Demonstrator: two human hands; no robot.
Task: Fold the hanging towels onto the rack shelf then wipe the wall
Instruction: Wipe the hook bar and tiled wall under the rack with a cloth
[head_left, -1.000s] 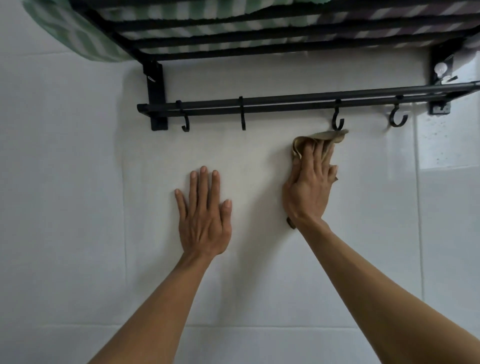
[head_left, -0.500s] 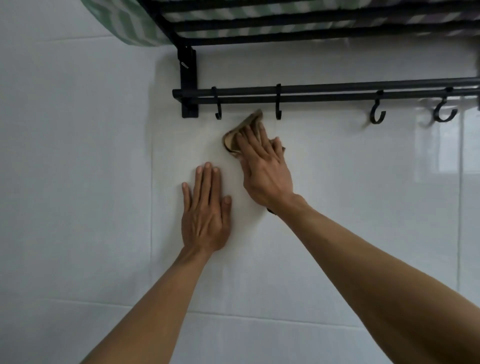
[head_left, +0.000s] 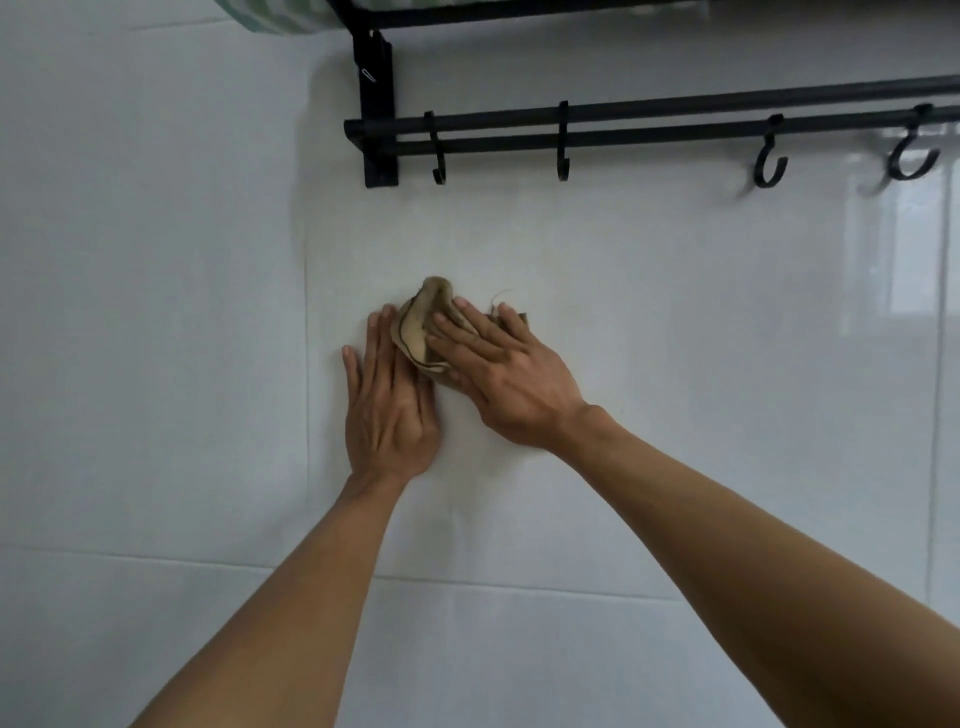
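overhead, black rack; below, right hand flat, pressing brown cloth, seemingly over flat left hand.

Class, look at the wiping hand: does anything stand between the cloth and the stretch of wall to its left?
Yes. The left hand rests flat on the wall, directly left of the cloth pressed by the right hand; the cloth's edge already lies against its fingers. Nothing visible blocks the wall to the right.

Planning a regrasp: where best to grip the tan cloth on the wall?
Probably the bunched fold standing off the wall at the tan cloth's upper left. Pinch it from above, since the right hand presses its lower right flat and the left hand lies beside it.
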